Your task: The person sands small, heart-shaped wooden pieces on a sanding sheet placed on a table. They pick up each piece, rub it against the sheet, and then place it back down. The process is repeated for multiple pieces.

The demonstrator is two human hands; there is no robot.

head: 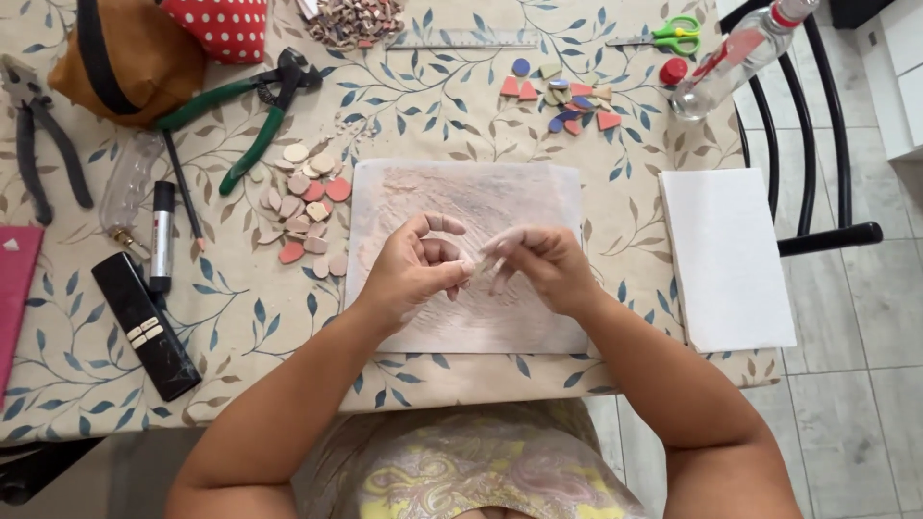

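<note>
Pinching: we held a small pale piece (478, 264) between the fingertips of our left hand (413, 274) and right hand (543, 264), both closed on it
Beneath: our hands hovered over a dusty pinkish sheet (471, 192) on the leaf-patterned tablecloth (433, 115)
Left side: we saw a heap of pink and cream tile pieces (306, 207), green-handled nippers (252, 111) and a black remote (146, 325)
Right side: a white block (726, 258) lay well apart
Far edge: coloured tile bits (567, 96), green scissors (673, 35)
</note>
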